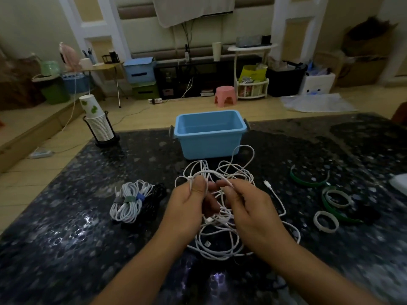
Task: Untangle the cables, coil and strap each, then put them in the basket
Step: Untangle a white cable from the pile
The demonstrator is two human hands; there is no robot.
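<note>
Both hands, left hand and right hand, pinch strands of the tangled white cables above the dark table, just before the blue basket; strapped coils lie left.

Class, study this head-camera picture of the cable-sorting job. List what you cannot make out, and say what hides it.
1. How many cables form the white tangle: strands overlap, and the left hand and right hand cover its middle.
2. The basket floor: the near wall hides part of it.
3. The black bundle: the strapped white coils cover it, and it is dark against the table.
4. The white object at the right edge: cut off by the frame.
</note>
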